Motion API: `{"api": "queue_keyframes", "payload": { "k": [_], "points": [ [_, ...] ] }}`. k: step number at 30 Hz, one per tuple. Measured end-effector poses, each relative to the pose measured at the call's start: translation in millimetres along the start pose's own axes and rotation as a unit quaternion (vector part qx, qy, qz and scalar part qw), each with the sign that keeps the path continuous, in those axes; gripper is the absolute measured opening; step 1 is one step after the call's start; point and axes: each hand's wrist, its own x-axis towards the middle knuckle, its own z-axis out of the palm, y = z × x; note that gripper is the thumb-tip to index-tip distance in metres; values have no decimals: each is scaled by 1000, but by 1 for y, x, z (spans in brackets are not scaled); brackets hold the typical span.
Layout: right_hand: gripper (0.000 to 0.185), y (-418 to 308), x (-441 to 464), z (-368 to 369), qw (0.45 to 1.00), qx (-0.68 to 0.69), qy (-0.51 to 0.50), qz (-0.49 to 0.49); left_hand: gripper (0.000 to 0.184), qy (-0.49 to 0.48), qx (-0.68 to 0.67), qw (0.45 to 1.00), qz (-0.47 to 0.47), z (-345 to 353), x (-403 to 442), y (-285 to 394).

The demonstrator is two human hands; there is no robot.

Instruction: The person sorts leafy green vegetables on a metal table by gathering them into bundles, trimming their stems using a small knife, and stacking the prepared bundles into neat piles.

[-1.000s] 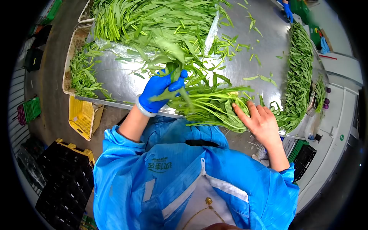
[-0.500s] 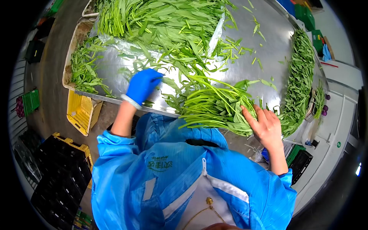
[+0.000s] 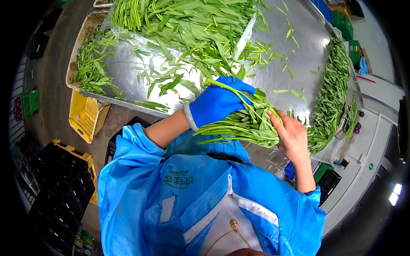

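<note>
My left hand [image 3: 220,101], in a blue glove, has its fingers closed on the stems and leaves at the upper side of a green leafy bunch [image 3: 239,128]. My bare right hand [image 3: 292,134] grips the leafy right end of the same bunch, thumb and fingers around it. The stems point left, over the near edge of the metal table [image 3: 294,64]. Beyond the bunch lies a large pile of long-leaved greens [image 3: 183,25] on clear plastic. Loose leaves [image 3: 171,83] are scattered to the left of my gloved hand.
A pale crate with greens [image 3: 87,32] stands at the table's left end, a yellow crate [image 3: 84,117] below it. Stacked black crates [image 3: 60,187] are at lower left. A long row of greens [image 3: 331,91] runs along the right side, with green crates [image 3: 343,23] beyond.
My left hand first let go of loose leaves at the left, then came right and closed on the bunch. My right hand has stayed on the bunch.
</note>
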Motion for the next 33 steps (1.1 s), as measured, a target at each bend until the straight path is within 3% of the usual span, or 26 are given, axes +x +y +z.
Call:
{"api": "queue_keyframes", "payload": {
  "k": [3,5,7,9,11,13,15,16,17,19,21,23,24,27,28,29,31,33],
  "points": [
    [85,0,-3,1,1000,13,-7,18,15,-33,-140,984,-104,-8,-6,-4],
    [85,2,-5,0,1000,10,-7,24,12,-20,-94,990,-106,-18,-12,-12],
    [85,6,-9,1,1000,6,-2,22,13,47,-186,951,-244,-27,-21,-15],
    [85,7,-11,0,1000,7,4,17,15,161,-335,858,-355,-41,-30,-25],
    [83,5,-13,-3,1000,15,9,11,19,227,-297,850,-372,-52,-35,-29],
    [77,5,-14,-6,999,26,35,12,20,328,-326,784,-413,-63,-54,-54],
    [74,8,-16,-7,997,33,62,16,18,357,-272,807,-385,-78,-72,-75],
    [71,8,-15,-9,997,35,60,15,23,251,-221,838,-431,-83,-70,-65],
    [71,9,-15,-9,998,28,59,9,29,137,-189,888,-395,-74,-82,-76],
    [70,9,-14,-7,998,19,52,-6,33,-21,-113,937,-331,-59,-71,-51],
    [70,7,-7,-4,998,19,54,-20,35,-104,-306,882,-344,-42,-61,-48],
    [72,4,-1,-3,998,26,57,-29,35,-99,-405,838,-352,-22,-38,-32],
    [73,4,1,-2,997,32,59,-32,32,-63,-404,855,-319,-15,-34,-22],
    [79,5,-1,-3,998,42,37,-5,31,64,-412,830,-370,-17,-29,-31],
    [80,8,-5,0,998,45,37,7,30,115,-380,858,-325,-24,-31,-37],
    [81,11,-9,1,998,48,38,18,31,138,-422,808,-386,-37,-34,-42],
    [82,13,-14,2,997,59,36,41,32,290,-450,774,-340,-55,-48,-67],
    [82,13,-19,5,994,69,50,61,35,287,-438,775,-353,-75,-58,-82]
  ]
}}
